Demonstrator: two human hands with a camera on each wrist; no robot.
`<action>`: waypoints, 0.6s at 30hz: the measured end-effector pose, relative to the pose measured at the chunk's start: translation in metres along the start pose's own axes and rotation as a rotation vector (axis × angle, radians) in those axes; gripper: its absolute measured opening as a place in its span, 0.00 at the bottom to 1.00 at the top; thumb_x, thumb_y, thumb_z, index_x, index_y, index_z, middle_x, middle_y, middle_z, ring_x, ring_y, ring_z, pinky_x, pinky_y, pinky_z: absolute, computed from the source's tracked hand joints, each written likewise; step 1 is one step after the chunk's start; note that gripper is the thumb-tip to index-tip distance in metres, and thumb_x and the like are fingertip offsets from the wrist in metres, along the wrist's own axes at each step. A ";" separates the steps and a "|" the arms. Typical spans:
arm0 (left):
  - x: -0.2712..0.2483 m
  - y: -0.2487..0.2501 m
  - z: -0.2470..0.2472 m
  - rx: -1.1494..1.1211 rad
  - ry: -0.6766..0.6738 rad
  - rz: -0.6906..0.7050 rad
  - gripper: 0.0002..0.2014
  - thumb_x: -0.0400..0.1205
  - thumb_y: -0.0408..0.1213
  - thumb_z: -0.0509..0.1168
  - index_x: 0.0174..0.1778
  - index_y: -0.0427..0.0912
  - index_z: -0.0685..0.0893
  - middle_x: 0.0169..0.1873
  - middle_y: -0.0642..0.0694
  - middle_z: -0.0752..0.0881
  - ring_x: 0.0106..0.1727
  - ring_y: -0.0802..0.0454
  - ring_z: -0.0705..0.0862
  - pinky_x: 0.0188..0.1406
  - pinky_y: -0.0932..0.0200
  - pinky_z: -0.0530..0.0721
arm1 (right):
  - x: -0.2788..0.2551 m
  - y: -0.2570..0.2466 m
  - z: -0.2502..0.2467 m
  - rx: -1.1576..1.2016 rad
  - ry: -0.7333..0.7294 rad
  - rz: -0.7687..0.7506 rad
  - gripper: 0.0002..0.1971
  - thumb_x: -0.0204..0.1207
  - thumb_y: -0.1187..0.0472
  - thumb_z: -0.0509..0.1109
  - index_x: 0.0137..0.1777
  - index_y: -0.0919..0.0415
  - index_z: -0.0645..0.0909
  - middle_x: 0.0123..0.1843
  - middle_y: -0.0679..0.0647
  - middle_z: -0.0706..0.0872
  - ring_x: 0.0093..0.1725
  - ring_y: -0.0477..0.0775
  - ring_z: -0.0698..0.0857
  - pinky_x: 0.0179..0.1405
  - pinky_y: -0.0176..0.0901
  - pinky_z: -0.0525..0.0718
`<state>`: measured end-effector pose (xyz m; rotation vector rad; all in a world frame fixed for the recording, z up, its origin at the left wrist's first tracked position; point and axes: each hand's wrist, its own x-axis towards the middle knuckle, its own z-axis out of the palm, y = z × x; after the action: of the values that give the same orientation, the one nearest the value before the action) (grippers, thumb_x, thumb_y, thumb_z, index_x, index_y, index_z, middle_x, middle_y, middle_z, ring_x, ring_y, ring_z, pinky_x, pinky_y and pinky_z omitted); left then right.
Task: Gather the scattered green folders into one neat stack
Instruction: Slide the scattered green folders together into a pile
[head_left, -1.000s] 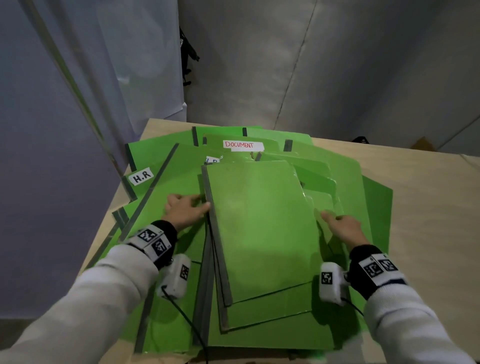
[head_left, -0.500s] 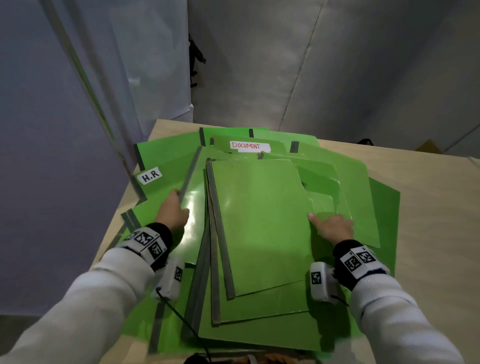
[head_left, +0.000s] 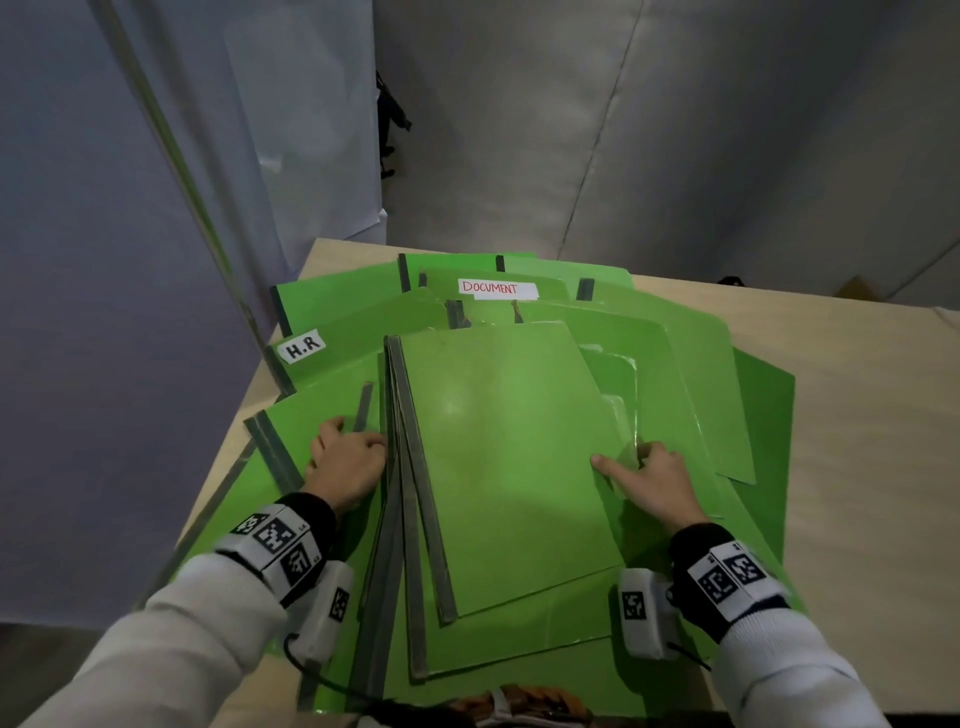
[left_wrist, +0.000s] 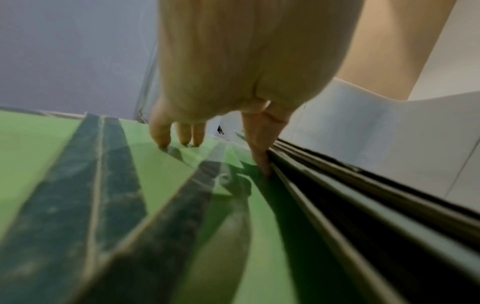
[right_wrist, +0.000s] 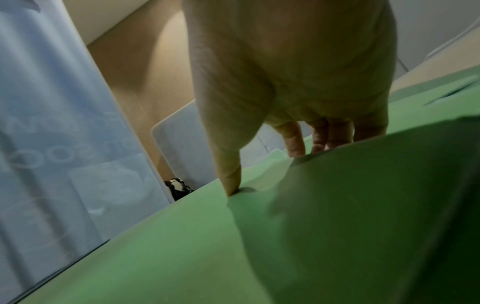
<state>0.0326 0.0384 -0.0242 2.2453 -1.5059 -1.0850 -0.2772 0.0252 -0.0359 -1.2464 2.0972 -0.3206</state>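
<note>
Green folders (head_left: 498, 457) sit in a part-built pile near the table's (head_left: 857, 415) front-left corner, spines roughly lined up on the left side, top one lying flat w/ two or three more stepped out beneath it toward the front edge. Left hand (head_left: 348, 462) is beside the spines: thumb pushed against the dark spine edges in the left wrist view, other fingertips (left_wrist: 182, 137) down on a lower folder, fingers bent but holding nothing. Right hand (head_left: 649, 473) is at the pile's right edge, thumb on top of the cover, fingers tucked under or behind a curled flap; looks like a light pinch, tho the right wrist view is too blurry to be sure. Step in hand, I'd say: squaring the centre pile from both sides. More folders fan out underneath toward the back and left edges, incl. one labelled "H.R" (head_left: 304, 347) and one labelled "DOCUMENT" (head_left: 496, 288), plus some spread to the right. Next move prob. needs the loose ones pulled in one at a time and laid on top, spines matched.
</note>
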 end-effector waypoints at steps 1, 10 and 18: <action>-0.003 0.001 0.000 -0.032 -0.018 -0.015 0.19 0.86 0.40 0.53 0.71 0.42 0.79 0.82 0.36 0.54 0.83 0.36 0.51 0.84 0.41 0.51 | -0.003 -0.001 -0.001 -0.020 -0.007 0.005 0.42 0.66 0.39 0.72 0.72 0.69 0.68 0.70 0.67 0.73 0.66 0.65 0.76 0.66 0.57 0.80; 0.001 0.017 0.006 -0.384 -0.060 -0.149 0.26 0.74 0.50 0.73 0.49 0.29 0.75 0.43 0.38 0.81 0.43 0.46 0.82 0.43 0.53 0.83 | -0.025 -0.009 0.019 0.331 -0.110 0.051 0.43 0.67 0.53 0.77 0.77 0.68 0.59 0.71 0.60 0.75 0.71 0.61 0.74 0.64 0.47 0.75; 0.010 0.009 -0.004 -0.517 -0.185 -0.188 0.38 0.63 0.47 0.81 0.60 0.24 0.76 0.56 0.33 0.83 0.55 0.40 0.82 0.66 0.43 0.80 | -0.030 -0.010 0.017 0.449 -0.157 -0.014 0.50 0.67 0.52 0.77 0.82 0.61 0.50 0.84 0.64 0.56 0.81 0.65 0.62 0.76 0.61 0.64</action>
<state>0.0310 0.0252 -0.0209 1.9841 -0.9311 -1.5619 -0.2494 0.0470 -0.0308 -0.9823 1.7576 -0.6383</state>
